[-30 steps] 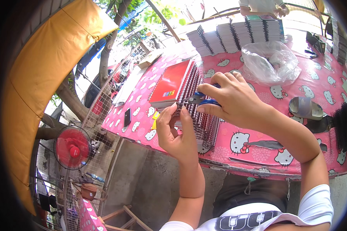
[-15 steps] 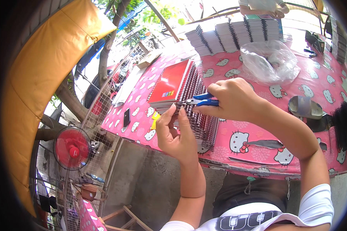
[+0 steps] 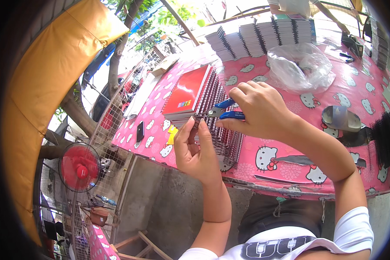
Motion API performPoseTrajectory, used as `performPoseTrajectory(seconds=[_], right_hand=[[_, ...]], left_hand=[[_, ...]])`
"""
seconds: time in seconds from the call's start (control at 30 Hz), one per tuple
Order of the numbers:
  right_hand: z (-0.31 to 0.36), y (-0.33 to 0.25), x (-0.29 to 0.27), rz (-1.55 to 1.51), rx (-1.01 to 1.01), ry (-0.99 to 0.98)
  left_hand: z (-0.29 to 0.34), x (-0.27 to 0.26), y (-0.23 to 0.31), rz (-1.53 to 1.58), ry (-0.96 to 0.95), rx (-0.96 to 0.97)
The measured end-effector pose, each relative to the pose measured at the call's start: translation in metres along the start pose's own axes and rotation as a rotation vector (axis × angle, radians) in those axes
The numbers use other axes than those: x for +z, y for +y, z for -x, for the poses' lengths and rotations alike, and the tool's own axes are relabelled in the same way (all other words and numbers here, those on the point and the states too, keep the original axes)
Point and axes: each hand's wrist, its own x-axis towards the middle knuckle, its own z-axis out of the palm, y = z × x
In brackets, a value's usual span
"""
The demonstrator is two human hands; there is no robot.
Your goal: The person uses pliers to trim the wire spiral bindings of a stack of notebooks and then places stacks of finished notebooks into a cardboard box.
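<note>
In the head view, the action sits by the near edge of the tabletop, toward its left-hand corner, where a stack of red-covered notebooks stands with its spiral bindings facing right. Here's the right hand, curled around the blue-handled pliers, handles spread a little, the metal nose right at the near end of the top spiral. And the left hand comes in from below, thumb and forefinger nearly meeting at that same corner; whether they pinch the wire is too small to tell, and so is whether the jaws have closed on it. The step in hand looks like trimming or bending the end of a spiral. As I judge it, the next move calls for a steady left hand, the nose set squarely on the wire tip, then a short, firm squeeze that spares the cover. Beyond, spiral-bound books line the far edge, a clear plastic bag just before them.
</note>
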Motion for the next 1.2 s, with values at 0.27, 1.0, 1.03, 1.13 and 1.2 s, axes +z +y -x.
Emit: performPoseTrajectory(seconds=[0.27,1.0,1.03,1.13,1.2], right_hand=[[0.003,-0.001,-0.007,-0.07,0.192,-0.264],[0.018,-0.002,0.002,-0.071,0.153,-0.164],[0.022,0.001,0.006,-0.082,0.098,-0.058],[0.021,0.001,0.014,0.002,0.001,0.156],[0.016,-0.004,0.011,-0.05,0.074,-0.004]], left_hand=[[-0.005,-0.001,-0.002,0.136,0.086,-0.14],[-0.016,-0.023,-0.003,0.555,0.138,-0.642],[-0.015,-0.027,-0.005,0.592,0.149,-0.677],[-0.009,-0.027,-0.004,0.617,0.106,-0.711],[-0.003,-0.026,-0.007,0.333,-0.018,-0.582]])
